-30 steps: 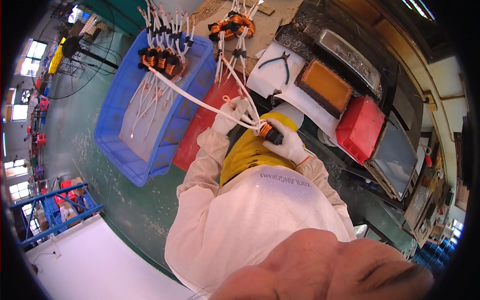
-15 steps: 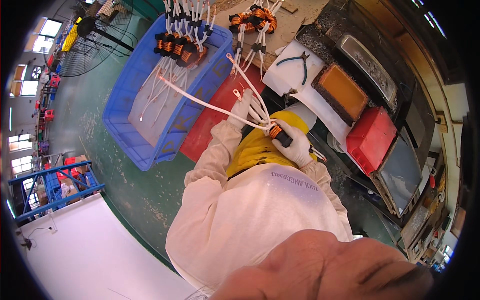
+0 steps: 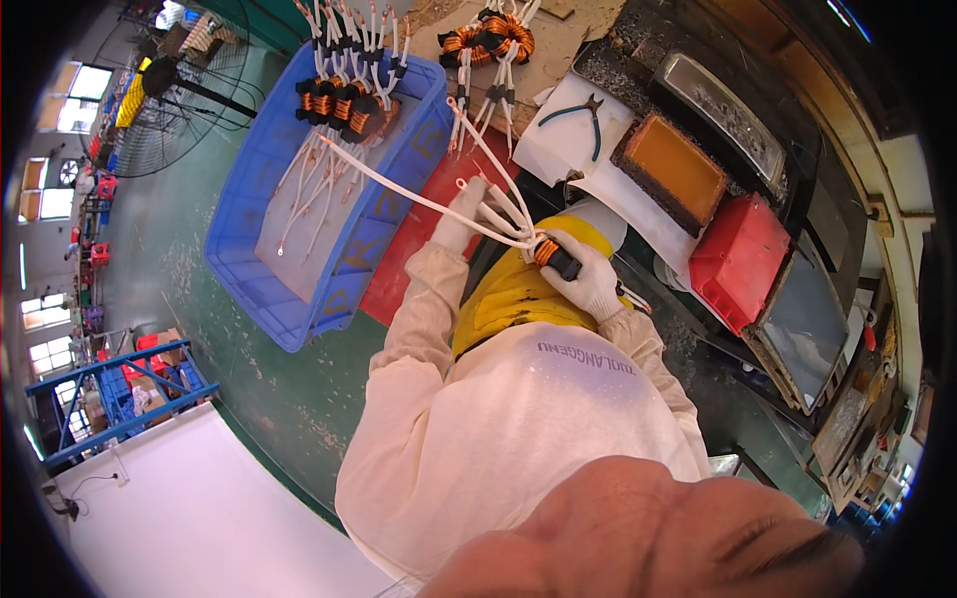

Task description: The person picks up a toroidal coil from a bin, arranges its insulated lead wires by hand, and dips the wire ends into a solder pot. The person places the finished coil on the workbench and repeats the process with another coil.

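Holding a copper coil [image 3: 549, 255], gloved hands sit beside a blue bin [image 3: 261, 282].

Workbench [image 3: 638, 75], dark and gritty, runs along the right side. Lying on it: white sheet [image 3: 578, 135] with teal-handled pliers [image 3: 576, 112], orange-filled tray [image 3: 673, 169], long metal tray [image 3: 723, 115], red bin [image 3: 740, 261] at the near edge. Cardboard [image 3: 543, 45] at the far-left end carries copper-wound coils [image 3: 488, 35].

1 blue crate [image 3: 289, 289], 1 pliers [image 3: 581, 113], 2 red trays [image 3: 740, 261], 2 gloved hands [image 3: 588, 274].
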The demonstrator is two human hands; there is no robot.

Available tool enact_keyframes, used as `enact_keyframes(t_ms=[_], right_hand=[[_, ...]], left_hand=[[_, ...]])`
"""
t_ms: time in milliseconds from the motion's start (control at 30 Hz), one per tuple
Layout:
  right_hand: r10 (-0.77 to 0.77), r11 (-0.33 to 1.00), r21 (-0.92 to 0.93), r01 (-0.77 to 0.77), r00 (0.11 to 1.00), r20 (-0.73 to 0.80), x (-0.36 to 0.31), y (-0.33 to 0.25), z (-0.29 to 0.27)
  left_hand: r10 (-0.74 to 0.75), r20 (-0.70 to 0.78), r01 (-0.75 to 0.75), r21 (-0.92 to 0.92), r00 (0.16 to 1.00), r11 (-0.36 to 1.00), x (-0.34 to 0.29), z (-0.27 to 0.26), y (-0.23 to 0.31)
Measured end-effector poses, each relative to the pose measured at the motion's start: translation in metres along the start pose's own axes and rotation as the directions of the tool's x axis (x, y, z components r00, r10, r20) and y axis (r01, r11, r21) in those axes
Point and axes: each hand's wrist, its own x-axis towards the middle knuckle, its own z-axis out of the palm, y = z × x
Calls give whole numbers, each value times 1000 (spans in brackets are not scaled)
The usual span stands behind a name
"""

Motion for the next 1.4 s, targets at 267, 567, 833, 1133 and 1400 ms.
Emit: enact_keyframes(t_ms=[267, 567, 833, 1133, 1400], right_hand=[[37, 999, -22, -37, 999, 20, 0, 2, 0], [59, 998, 9, -59, 998, 5, -2, 0, 2], [73, 997, 38, -72, 997, -17, -1, 2, -2], [258, 963, 90, -254, 966, -27, 6, 11, 2], [183, 983, 32, -181, 982, -49, 5, 1, 3]], left_hand=[[586, 37, -560, 348, 809, 752, -9, -17, 61], [473, 191, -503, 167, 860, 848, -11, 33, 57], [327, 75, -303, -225, 942, 926, -35, -28, 4], [-59, 140, 80, -149, 988, 986, -80, -9, -74], [65, -101, -78, -130, 993, 988, -58, -43, -38]])
